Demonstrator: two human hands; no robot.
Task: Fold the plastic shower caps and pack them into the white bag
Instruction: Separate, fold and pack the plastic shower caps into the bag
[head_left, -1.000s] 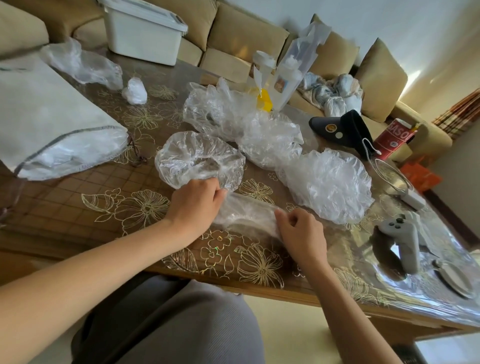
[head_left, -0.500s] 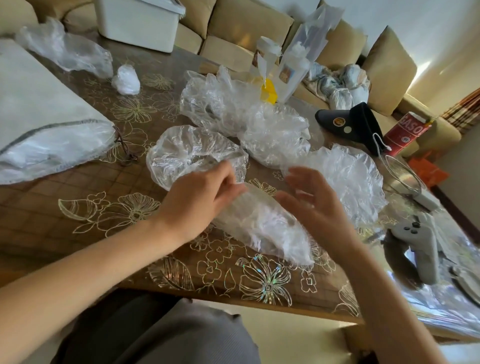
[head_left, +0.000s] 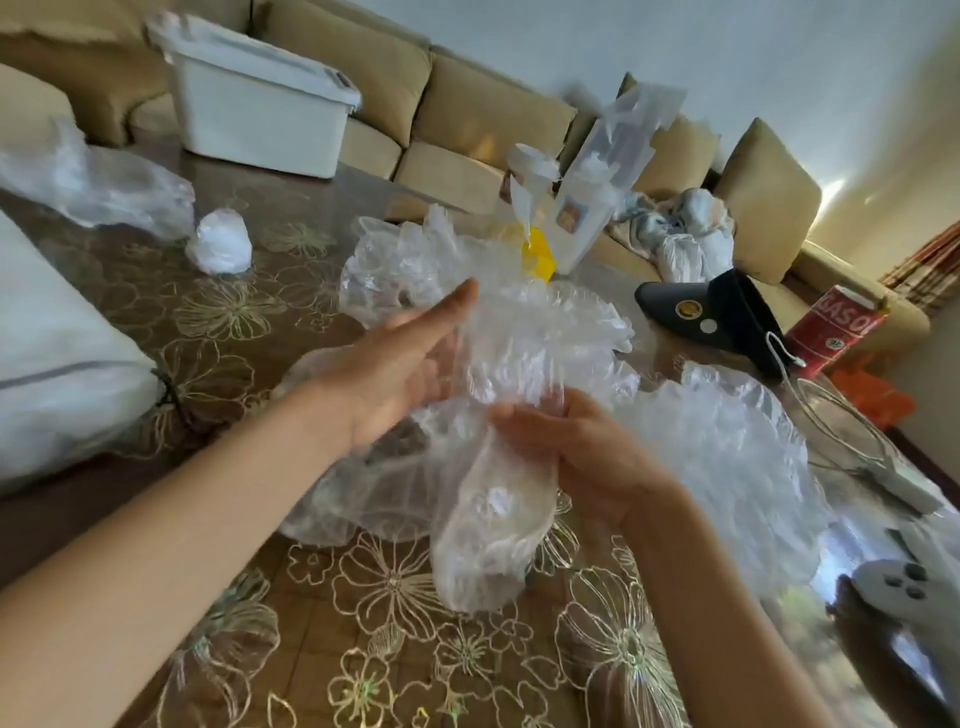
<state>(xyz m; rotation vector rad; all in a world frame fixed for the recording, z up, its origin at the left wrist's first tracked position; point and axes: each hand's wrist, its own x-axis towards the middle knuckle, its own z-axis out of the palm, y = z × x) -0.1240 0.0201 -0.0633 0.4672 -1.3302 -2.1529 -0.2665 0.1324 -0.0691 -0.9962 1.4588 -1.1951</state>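
Plainly the shower cap (head_left: 483, 499), a light, limp, slippery film lifted above the table (head_left: 291, 613), wants pinching at its gathered middle, where the right hand (head_left: 576, 457) closes on it while the left hand (head_left: 400, 374) stays flat-fingered alongside.

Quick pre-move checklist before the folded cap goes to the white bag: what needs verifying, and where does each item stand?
1. Right hand grips the folded shower cap: ok.
2. Left hand steadies the cap: not ok, it is open and flat, only resting against the cap's upper end.
3. Fold compact: not ok, the lower end hangs loose.
4. White bag within view at the left table edge: ok.
5. Bag mouth open: cannot tell.
6. Loose caps clear of the path to the bag: cannot tell.
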